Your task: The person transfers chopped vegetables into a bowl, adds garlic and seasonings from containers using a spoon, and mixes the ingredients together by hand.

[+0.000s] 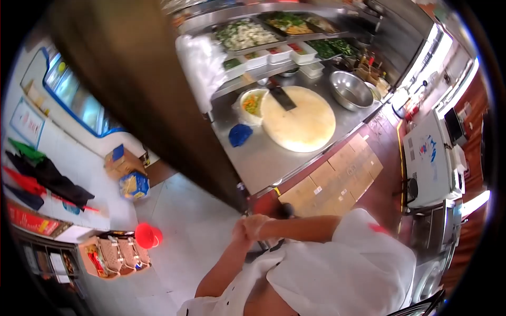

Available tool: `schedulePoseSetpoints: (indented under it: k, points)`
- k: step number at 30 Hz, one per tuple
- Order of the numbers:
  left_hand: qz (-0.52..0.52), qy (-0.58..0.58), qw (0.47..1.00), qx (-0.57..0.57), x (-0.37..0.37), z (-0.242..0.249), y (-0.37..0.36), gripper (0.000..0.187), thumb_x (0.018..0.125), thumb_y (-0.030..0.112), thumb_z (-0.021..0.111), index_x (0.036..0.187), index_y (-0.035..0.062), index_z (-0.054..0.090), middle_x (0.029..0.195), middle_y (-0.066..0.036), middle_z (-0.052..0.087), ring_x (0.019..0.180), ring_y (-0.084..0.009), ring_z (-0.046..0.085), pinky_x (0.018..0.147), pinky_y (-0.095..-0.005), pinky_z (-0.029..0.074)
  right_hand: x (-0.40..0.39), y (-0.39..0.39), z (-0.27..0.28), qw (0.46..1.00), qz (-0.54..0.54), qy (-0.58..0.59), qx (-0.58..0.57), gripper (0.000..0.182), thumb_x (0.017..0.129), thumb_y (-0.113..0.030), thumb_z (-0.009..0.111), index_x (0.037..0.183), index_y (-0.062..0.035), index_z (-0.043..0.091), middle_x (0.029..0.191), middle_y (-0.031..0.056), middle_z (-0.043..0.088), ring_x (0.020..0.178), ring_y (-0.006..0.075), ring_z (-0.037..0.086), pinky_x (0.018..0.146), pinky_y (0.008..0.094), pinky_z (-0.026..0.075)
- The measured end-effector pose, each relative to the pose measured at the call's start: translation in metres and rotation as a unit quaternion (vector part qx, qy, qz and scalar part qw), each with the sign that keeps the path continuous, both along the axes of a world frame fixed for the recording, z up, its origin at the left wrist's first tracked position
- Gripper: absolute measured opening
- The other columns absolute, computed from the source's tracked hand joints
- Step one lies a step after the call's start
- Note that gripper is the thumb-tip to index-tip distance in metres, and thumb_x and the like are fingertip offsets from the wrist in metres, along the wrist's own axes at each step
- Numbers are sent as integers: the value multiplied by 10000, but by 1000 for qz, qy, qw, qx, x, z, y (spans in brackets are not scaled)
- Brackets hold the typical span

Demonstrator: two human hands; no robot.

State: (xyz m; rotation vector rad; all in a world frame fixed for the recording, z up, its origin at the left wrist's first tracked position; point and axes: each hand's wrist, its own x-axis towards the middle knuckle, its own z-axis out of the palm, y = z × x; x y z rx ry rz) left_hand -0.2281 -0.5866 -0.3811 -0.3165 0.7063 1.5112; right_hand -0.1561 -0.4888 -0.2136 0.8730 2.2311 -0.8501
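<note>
My left hand (pixel 240 231) and my right hand (pixel 256 225) are pressed together low in front of my white jacket. Something thin and see-through, like a plastic glove, seems to cover the right hand. Fingers on both are closed and overlapping, and whatever lies between them is hidden. Just above them is the foot of a dark post (pixel 211 174). Beyond it, on the steel counter (pixel 247 168), lies a round cutting board (pixel 303 129) with a dark-bladed cleaver (pixel 283 98) on top. A white tub of diced vegetables (pixel 253 104) and a blue cloth (pixel 240 135) are beside the board.
A steel bowl (pixel 350 90) stands right of the board. Trays of chopped food (pixel 245 34) line the shelf behind. Flattened cardboard (pixel 337 179) covers part of the red floor. A red bucket (pixel 147 236) and plastic baskets (pixel 116 255) stand at left, a white freezer (pixel 427 158) at right.
</note>
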Motion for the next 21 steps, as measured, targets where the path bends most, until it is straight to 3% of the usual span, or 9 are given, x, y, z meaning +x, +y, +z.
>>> schedulePoseSetpoints:
  k: [3,5,10,13,16,17,18,20,21]
  points:
    - [-6,45,994,-97,44,110,94,345,986,316,548,1188,45,618,1185,-134,667,1077,-289,653,985,-446,520,47,75,31,995,4,68,66,303,779,-211,696,1039,-58,730,1120,134,709,1036,279,701,860,358,570]
    - [25,87,995,-32,71,88,157,333,998,313,543,1175,40,617,1177,-131,667,1087,-287,648,987,-438,518,80,132,24,986,37,92,135,292,797,-180,686,1058,-58,725,1103,154,709,1049,277,697,864,370,572]
    - [13,54,996,67,142,108,312,307,996,311,586,1165,56,612,1164,-88,645,1122,-246,610,1035,-420,479,166,280,2,951,-109,156,245,211,807,-122,685,1006,-51,699,1078,181,677,1031,329,681,871,387,563]
    - [-15,139,985,105,188,137,386,382,1013,247,577,1339,55,522,1244,-98,599,1170,-242,572,1048,-410,452,227,342,7,896,-186,326,238,204,798,-144,703,981,-56,686,1062,179,656,980,371,669,843,429,555]
    - [-63,259,949,166,217,134,443,471,1034,260,542,1438,45,434,1341,-117,555,1240,-256,534,1081,-394,415,265,384,21,865,-274,350,234,190,801,-148,696,966,-57,673,1047,179,649,949,398,654,810,467,541]
    - [-78,308,929,188,224,121,459,502,1041,270,529,1467,37,402,1382,-125,535,1274,-262,515,1101,-389,396,273,395,17,843,-296,372,252,188,801,-147,695,964,-56,671,1049,174,649,946,397,654,804,466,541]
    - [-108,458,859,203,227,106,474,520,1048,286,510,1478,23,383,1425,-141,497,1316,-270,476,1123,-388,365,278,403,9,819,-318,394,270,187,800,-145,694,962,-55,668,1051,169,650,943,395,654,798,465,540]
    - [-154,713,648,220,232,82,497,559,1061,317,473,1499,-5,344,1509,-173,423,1401,-286,398,1166,-386,303,287,421,-17,779,-360,424,288,183,796,-144,694,951,-53,665,1051,165,650,935,393,654,785,465,538]
    - [-160,734,624,214,239,75,504,582,1064,328,460,1513,-12,310,1540,-186,367,1425,-288,359,1175,-391,283,291,432,-39,765,-379,433,288,180,793,-146,695,943,-52,663,1049,167,650,929,393,654,779,465,536]
